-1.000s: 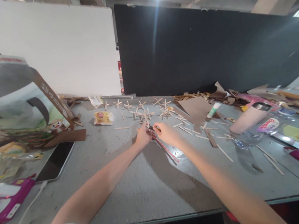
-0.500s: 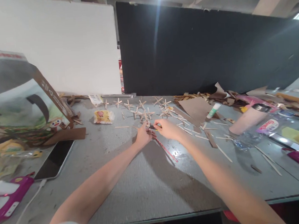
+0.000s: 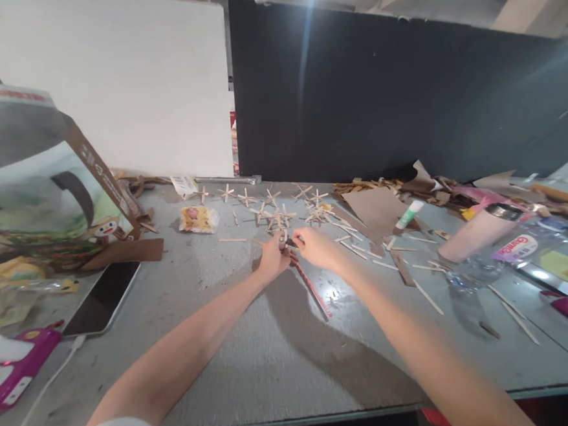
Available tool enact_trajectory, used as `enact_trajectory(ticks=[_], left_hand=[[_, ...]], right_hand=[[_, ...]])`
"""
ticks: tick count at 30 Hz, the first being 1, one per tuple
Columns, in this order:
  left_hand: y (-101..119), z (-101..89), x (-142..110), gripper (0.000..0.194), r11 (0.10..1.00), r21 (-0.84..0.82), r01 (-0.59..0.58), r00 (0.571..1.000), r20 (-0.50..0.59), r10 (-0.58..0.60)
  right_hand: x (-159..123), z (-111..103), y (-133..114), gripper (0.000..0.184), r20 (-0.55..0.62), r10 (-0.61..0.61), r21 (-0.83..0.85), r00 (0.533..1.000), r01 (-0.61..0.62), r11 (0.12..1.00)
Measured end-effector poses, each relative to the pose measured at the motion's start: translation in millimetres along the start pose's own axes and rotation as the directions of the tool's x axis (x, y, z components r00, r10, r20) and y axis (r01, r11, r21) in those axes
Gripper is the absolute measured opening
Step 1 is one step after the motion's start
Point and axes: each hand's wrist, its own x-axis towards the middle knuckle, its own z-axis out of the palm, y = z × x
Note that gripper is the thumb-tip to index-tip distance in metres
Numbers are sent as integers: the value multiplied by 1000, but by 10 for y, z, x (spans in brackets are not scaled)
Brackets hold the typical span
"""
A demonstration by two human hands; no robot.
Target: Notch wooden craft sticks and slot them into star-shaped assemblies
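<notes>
Near the wooden-stick stars [image 3: 278, 220], the left hand [image 3: 274, 257] pinches a pale piece [image 3: 284, 237] and the right hand [image 3: 316, 247] a dark tool [image 3: 292, 243], apparently for trimming that next needs steadiness.

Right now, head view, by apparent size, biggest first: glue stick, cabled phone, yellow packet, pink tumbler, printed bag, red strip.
1. Printed bag
2. Cabled phone and pink tumbler: too alike to rank
3. Yellow packet
4. Glue stick and red strip: unsure; the strip is longer but thinner
</notes>
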Motion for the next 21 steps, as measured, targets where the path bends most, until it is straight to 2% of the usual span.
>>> enact_trajectory(ticks=[3, 8, 10, 12, 18, 21], left_hand=[[19, -16, -8, 39, 999, 15, 47, 999, 19, -47], [144, -92, -69, 42, 999, 36, 28, 999, 30, -29], [175, -103, -81, 43, 999, 36, 19, 999, 31, -20], [177, -97, -80, 43, 999, 34, 13, 999, 29, -14], [76, -30, -28, 37, 998, 7, 57, 998, 35, -57], [60, -43, -18, 37, 998, 4, 57, 998, 31, -58]], right_hand=[[7, -24, -8, 25, 12, 1, 2, 1000, -1, 1000], [-244, 344, -119, 33, -64, 81, -22, 995, -83, 996], [-287, 424, -124, 34, -80, 90, 4, 993, -90, 996], [-255, 381, -97, 33, -70, 68, 22, 995, -67, 998], [5, 6, 27, 23, -5, -21, 53, 1000, 21, 998], [-10, 66, 12, 23, -18, -8, 62, 1000, 9, 998]])
